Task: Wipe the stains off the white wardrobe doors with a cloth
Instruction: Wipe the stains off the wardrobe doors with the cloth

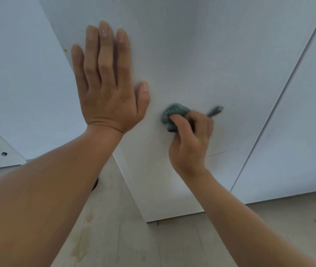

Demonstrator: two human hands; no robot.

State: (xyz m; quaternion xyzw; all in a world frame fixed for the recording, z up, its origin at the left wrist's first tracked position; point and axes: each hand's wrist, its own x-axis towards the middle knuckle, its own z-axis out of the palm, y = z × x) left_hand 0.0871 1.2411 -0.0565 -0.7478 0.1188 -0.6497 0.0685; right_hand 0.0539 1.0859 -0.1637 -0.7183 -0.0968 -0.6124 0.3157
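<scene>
The right hand (190, 143), fingers curled, grips a bunched grey cloth (174, 111) against the speckled white door (211, 54), four o'clock of the flat left hand (107, 87), fingers together.

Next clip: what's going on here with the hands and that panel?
A person is wiping a white wardrobe door. The left hand lies flat on the panel with straight fingers. The right hand grips a bunched grey-green cloth and presses it against the middle of the door. Small brownish spots show near the door's left edge beside the left hand, and a thin dark line shows right of the right hand.
</scene>
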